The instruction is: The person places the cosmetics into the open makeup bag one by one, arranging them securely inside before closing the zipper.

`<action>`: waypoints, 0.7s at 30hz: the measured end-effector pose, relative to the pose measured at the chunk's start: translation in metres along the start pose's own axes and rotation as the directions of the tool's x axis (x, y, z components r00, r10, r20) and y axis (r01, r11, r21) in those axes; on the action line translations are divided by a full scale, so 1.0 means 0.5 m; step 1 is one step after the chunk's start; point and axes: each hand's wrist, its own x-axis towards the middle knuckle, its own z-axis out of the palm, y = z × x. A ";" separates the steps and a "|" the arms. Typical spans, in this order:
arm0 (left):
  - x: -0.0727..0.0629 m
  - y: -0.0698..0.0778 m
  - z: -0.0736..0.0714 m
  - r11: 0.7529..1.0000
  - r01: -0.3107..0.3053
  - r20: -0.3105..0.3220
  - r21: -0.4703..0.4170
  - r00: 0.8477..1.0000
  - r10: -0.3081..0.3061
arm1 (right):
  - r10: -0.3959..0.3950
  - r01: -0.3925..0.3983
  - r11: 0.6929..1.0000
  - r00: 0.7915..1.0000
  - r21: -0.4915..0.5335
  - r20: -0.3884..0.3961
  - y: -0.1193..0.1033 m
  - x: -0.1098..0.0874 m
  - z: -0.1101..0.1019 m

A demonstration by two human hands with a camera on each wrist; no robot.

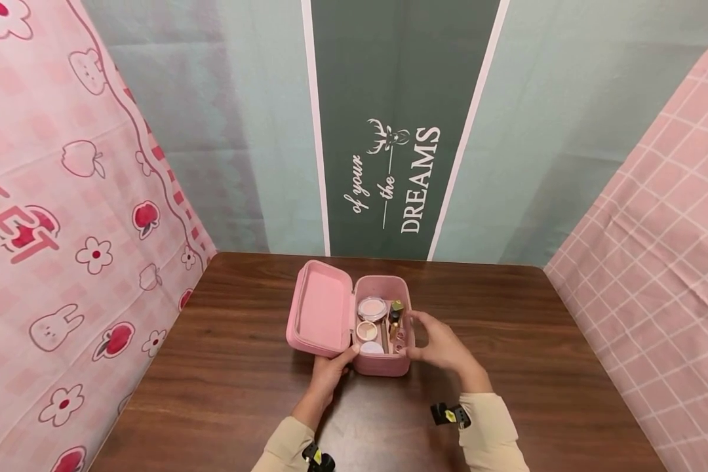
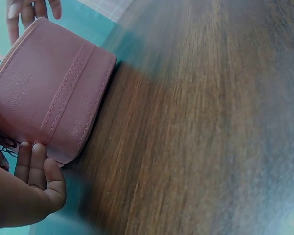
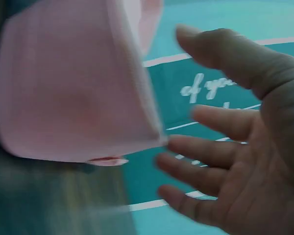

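Observation:
A pink zip-up makeup case (image 1: 382,366) stands on the table, its lid (image 1: 324,308) swung out to the left. Inside lie a round compact (image 1: 372,308), a small open round pot (image 1: 367,332), a white round item (image 1: 371,348) and several small bottles (image 1: 395,318) along the right side. My left hand (image 1: 327,375) holds the case at the hinge corner, thumb by the rim, fingers under the lid; its fingertips meet the case's side in the left wrist view. At the right rim hovers my right hand (image 1: 445,344), fingers spread and nothing held, as the right wrist view shows.
The brown wooden table (image 1: 230,393) extends around the case on all sides. Behind it hangs a green curtain (image 1: 377,78) with white lettering. Pink printed cloth (image 1: 65,262) covers the left side, and pink checked cloth (image 1: 672,262) the right.

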 end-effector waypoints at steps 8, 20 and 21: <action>-0.022 0.041 0.000 1.000 -0.014 0.036 0.024 0.999 0.013 | -0.014 0.048 0.980 0.984 0.194 -0.175 0.036 -0.030 0.069; 0.001 0.003 -0.025 0.998 -0.058 0.041 0.038 0.998 0.056 | 0.052 0.057 0.869 0.977 0.492 -0.205 0.081 -0.034 0.124; 0.000 0.004 -0.028 0.997 -0.065 0.040 0.041 0.997 0.064 | 0.055 0.056 0.861 0.978 0.505 -0.202 0.084 -0.034 0.127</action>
